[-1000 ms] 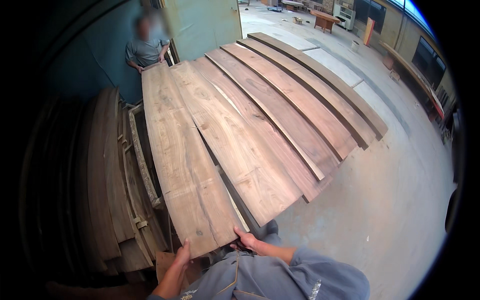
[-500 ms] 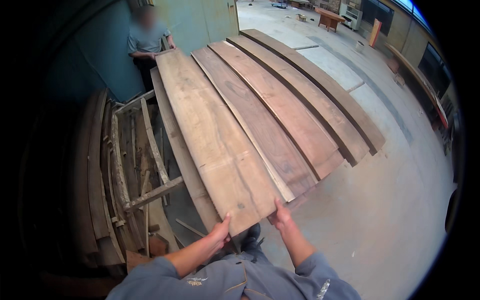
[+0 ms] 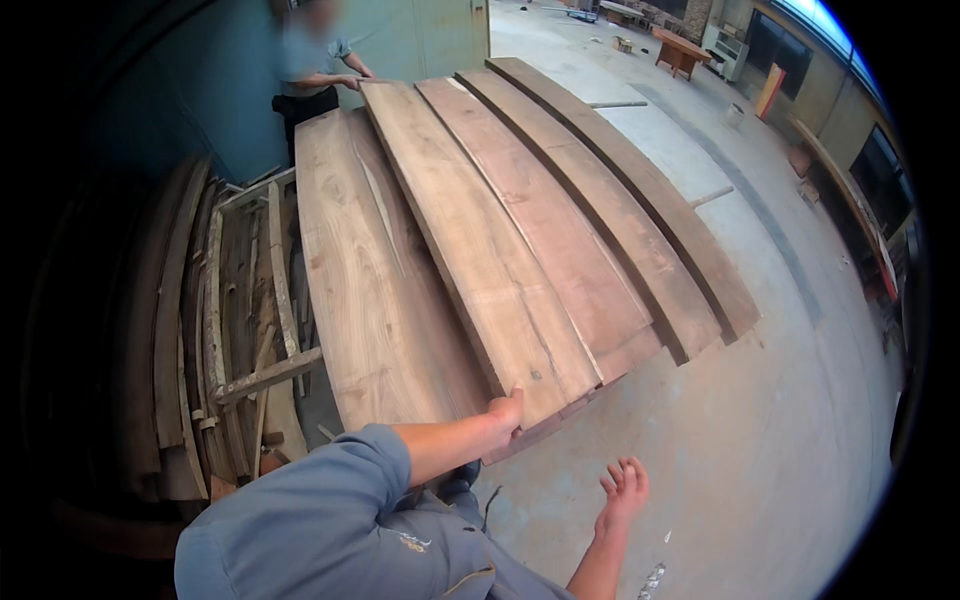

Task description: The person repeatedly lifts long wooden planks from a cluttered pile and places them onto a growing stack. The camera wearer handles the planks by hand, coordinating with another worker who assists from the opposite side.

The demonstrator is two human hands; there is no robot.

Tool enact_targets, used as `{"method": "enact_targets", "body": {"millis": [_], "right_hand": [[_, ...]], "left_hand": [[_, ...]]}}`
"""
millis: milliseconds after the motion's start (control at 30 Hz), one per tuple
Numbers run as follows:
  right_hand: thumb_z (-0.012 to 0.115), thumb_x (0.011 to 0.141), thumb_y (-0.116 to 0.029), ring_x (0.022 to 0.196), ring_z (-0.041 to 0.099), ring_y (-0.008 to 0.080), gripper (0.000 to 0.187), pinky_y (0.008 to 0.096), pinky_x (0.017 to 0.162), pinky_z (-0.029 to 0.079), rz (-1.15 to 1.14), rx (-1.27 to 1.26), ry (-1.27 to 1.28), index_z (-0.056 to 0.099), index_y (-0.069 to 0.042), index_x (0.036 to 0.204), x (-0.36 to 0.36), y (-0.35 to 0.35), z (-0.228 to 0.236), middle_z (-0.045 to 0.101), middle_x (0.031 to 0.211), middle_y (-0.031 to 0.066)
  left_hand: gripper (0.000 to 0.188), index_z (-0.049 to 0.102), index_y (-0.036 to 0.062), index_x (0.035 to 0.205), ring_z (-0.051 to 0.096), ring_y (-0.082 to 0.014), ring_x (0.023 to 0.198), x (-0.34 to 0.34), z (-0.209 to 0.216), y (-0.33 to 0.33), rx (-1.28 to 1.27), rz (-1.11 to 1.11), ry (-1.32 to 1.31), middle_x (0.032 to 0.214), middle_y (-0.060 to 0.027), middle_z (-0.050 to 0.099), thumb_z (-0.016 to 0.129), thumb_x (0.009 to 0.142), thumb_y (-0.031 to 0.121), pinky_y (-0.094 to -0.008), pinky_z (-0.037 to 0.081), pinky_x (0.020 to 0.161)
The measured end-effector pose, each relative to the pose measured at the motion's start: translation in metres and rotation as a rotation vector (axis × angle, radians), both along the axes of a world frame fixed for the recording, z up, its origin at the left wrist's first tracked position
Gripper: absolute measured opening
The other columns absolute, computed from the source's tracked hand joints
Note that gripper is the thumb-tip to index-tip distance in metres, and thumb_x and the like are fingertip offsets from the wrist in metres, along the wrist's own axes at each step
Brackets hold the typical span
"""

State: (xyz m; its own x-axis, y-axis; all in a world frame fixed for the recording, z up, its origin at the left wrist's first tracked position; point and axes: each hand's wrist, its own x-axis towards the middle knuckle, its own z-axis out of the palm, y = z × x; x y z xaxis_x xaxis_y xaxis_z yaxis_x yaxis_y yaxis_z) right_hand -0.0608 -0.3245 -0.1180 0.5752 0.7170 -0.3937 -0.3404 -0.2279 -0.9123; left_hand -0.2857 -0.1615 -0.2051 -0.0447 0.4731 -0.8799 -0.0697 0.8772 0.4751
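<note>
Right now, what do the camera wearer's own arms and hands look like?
The left hand and right hand are ungloved, with no watch visible. A loose grey-blue fabric sleeve covers the left upper arm, ending near the elbow. The right forearm is bare; its sleeve isn't visible.

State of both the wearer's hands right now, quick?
Left hand: closed on the near end of a light-brown plank.
Right hand: open, fingers slightly curled, off the planks, nothing visible in it.
</note>
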Motion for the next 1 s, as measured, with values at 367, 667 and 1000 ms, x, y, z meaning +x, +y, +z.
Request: {"method": "enact_targets", "body": {"millis": [367,667,1000], "right_hand": [[0.056,0.103,-0.022,0.109,0.061,0.0204,0.033,0.0350,0.087,0.050,-0.048,0.108,-0.333,0.054,-0.004,0.131,-0.024,0.027,0.060,0.061,0.122,0.0078],[0.061,0.101,-0.025,0.099,0.064,0.0190,0.030,0.0358,0.076,0.053,0.345,0.026,-0.200,0.055,-0.008,0.125,-0.138,0.067,-0.055,0.062,0.114,0.0067],[0.062,0.097,-0.037,0.132,0.050,0.0412,0.070,0.0582,0.102,0.046,0.478,-0.612,0.109,0.036,0.000,0.151,-0.369,-0.034,-0.169,0.045,0.150,0.0234]], "left_hand": [[0.080,0.031,0.0008,0.156,0.044,-0.0380,0.141,-0.011,0.186,-0.023,0.414,-0.762,-0.478,0.158,-0.0247,0.036,0.061,0.099,0.048,-0.0505,0.050,0.106],[0.063,0.048,0.0002,0.147,0.060,-0.0236,0.125,-0.237,0.112,-0.084,0.549,-0.360,-0.272,0.138,-0.0144,0.059,0.063,0.101,0.041,-0.0371,0.055,0.091],[0.038,0.063,0.0055,0.119,0.060,-0.0170,0.072,-0.621,-0.095,-0.402,0.081,0.547,0.086,0.093,-0.0058,0.062,0.068,0.097,0.036,-0.0337,0.054,0.059]]}}
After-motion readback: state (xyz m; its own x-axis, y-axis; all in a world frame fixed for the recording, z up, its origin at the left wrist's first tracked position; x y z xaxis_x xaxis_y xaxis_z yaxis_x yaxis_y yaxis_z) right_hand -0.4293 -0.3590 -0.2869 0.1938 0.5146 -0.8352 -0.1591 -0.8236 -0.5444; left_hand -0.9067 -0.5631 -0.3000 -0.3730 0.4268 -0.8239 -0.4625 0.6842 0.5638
